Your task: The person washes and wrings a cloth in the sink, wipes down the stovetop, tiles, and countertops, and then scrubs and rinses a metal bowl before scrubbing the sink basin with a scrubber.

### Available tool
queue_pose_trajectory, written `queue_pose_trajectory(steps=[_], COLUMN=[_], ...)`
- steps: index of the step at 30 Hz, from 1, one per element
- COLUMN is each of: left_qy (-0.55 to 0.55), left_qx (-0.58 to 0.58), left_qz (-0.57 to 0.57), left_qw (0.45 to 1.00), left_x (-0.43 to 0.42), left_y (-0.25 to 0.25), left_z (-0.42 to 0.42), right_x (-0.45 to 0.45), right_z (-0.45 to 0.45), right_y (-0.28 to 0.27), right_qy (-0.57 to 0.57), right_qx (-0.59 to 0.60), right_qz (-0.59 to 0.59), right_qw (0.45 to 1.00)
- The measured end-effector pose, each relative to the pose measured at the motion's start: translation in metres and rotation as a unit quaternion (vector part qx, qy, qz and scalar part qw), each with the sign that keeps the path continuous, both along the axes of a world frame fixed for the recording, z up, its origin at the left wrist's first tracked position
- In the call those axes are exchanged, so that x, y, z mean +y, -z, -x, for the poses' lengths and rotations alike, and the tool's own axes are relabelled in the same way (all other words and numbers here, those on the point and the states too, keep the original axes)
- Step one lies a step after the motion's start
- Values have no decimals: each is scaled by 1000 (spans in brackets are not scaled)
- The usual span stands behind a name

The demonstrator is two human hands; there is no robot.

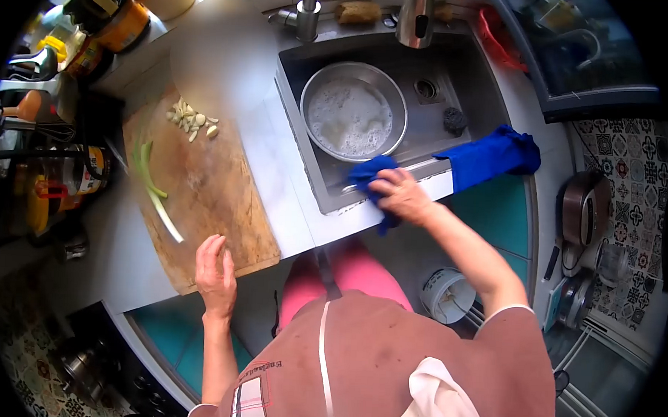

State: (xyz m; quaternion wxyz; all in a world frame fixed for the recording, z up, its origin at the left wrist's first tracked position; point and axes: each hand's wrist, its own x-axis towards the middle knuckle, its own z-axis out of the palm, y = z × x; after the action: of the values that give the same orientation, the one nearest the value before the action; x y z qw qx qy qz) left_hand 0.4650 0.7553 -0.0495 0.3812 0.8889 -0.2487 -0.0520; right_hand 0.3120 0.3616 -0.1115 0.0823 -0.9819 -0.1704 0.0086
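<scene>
My right hand (404,195) grips a blue cloth (374,170) at the front rim of the sink (321,187). Just beyond it, inside the basin, a round metal bowl (403,110) holds foamy, whitish water. My left hand (216,272) hovers by the near edge of the wooden cutting board (206,194), fingers stretched and holding nothing; whether it touches the board I cannot tell. On the board lie several peeled garlic cloves (191,118) and a length of green onion (152,184).
A second blue cloth (495,158) drapes over the sink's right front corner. Inside the basin lies a dark scrubber (454,121); a faucet (415,20) stands behind. Jars and utensils (53,88) crowd the left. A white bucket (448,294) sits below, on the right.
</scene>
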Motion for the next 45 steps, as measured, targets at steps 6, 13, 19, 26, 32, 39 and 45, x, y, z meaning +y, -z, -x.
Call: queue_pose_trajectory(steps=[6, 13, 19, 26, 32, 39, 45], left_qy=[-30, 110, -30, -280, -315, -149, -286], left_qx=[73, 67, 309, 610, 655, 599, 637], left_qz=[35, 29, -34, 285, 458, 550, 494], left_qw=[996, 991, 950, 684, 512, 563, 518], left_x=[-43, -215, -333, -376, -390, -390, -390], left_y=[-8, 18, 148, 238, 313, 235, 216], left_z=[17, 13, -2, -41, -36, -14, -38], right_x=[-110, -129, -169, -177, -167, -99, -161], right_z=[-1, -96, -160, -211, -195, -156, -182], right_y=[-28, -10, 136, 235, 171, 95, 157], right_qy=[245, 147, 267, 293, 251, 310, 464], right_qx=[14, -91, 122, 386, 199, 76, 129], right_qz=[1, -73, -229, -151, -382, -486, -258], right_qw=[969, 982, 928, 862, 867, 814, 837])
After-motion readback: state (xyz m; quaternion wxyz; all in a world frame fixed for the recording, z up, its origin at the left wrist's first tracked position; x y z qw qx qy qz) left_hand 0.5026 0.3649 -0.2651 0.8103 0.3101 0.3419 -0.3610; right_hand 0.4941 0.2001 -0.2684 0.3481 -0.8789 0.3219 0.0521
